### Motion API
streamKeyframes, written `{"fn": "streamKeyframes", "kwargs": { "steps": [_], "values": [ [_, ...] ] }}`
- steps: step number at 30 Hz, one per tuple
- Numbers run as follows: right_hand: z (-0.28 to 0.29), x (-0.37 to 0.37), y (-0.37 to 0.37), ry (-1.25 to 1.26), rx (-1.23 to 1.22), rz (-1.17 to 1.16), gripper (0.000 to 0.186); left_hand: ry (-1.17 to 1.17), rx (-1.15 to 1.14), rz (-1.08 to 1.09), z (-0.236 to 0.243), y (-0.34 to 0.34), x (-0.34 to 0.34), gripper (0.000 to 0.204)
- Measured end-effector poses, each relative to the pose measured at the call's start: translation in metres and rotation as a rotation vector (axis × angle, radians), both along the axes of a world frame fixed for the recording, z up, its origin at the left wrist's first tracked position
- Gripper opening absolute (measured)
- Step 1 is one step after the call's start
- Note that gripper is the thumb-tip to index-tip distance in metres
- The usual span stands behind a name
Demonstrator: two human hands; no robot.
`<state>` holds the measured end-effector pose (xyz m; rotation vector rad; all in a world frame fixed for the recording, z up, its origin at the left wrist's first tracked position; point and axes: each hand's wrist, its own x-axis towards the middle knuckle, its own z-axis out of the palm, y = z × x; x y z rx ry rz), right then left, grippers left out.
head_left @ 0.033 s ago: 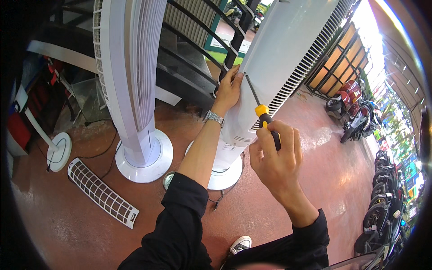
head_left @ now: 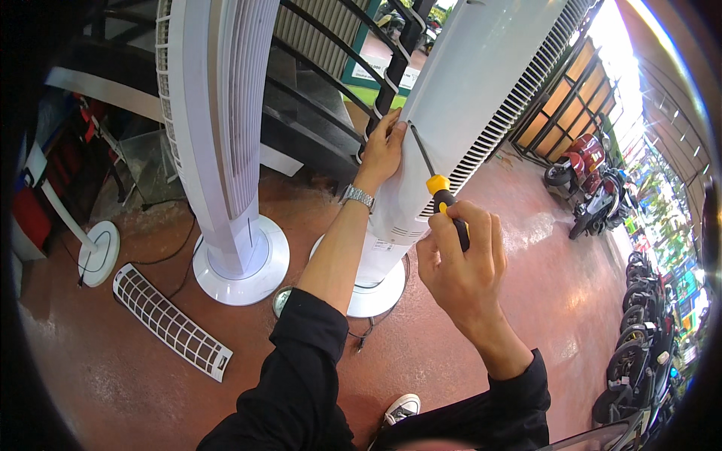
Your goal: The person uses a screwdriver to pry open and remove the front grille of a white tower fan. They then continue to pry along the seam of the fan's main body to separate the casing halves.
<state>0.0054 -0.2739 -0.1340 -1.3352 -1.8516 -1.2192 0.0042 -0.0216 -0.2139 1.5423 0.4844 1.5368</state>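
A white tower fan (head_left: 451, 98) leans across the view in front of me, its vent slots facing right. My left hand (head_left: 382, 154), with a metal watch at the wrist, is wrapped round the fan's left edge, thumb on the housing. In my right hand (head_left: 470, 263) is a screwdriver (head_left: 438, 185) with a black and yellow handle. Its shaft points up and left, and the tip meets a small dark hole in the housing, near my left thumb. How deep the tip sits is hidden.
Left of it stands a second tower fan (head_left: 233, 113). A white grille (head_left: 171, 319) lies on the red floor beside a white round-based stand (head_left: 98, 255). Cords trail near the bases. Behind is a black railing (head_left: 391, 75); motorcycles (head_left: 632, 361) line the right.
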Motion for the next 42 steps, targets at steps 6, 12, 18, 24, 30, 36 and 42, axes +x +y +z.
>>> {"fn": "streamKeyframes", "kwargs": {
  "steps": [6, 12, 18, 24, 30, 36, 42],
  "values": [
    [-0.001, 0.001, 0.010, 0.022, -0.011, -0.030, 0.022, -0.005, 0.005, 0.010, -0.004, 0.010, 0.004, 0.048],
    [-0.001, 0.012, 0.026, 0.060, -0.060, -0.071, 0.023, 0.011, -0.001, 0.017, 0.008, 0.008, -0.001, 0.049],
    [-0.004, 0.012, 0.029, 0.209, -0.110, -0.016, 0.029, -0.015, 0.035, 0.015, 0.008, 0.014, 0.002, 0.050],
    [-0.003, 0.007, 0.029, 0.178, -0.077, -0.038, 0.033, 0.018, -0.005, -0.001, 0.006, 0.010, 0.005, 0.049],
    [-0.002, 0.012, 0.029, 0.005, -0.037, -0.037, 0.034, 0.001, 0.023, 0.017, 0.005, 0.014, 0.004, 0.048],
    [0.007, -0.009, 0.020, 0.347, -0.277, -0.241, 0.026, -0.004, 0.002, 0.012, 0.003, 0.016, 0.005, 0.049],
    [0.000, -0.001, 0.021, 0.062, -0.073, -0.166, 0.016, 0.027, 0.013, 0.034, 0.005, 0.016, 0.003, 0.048]
  ]
}}
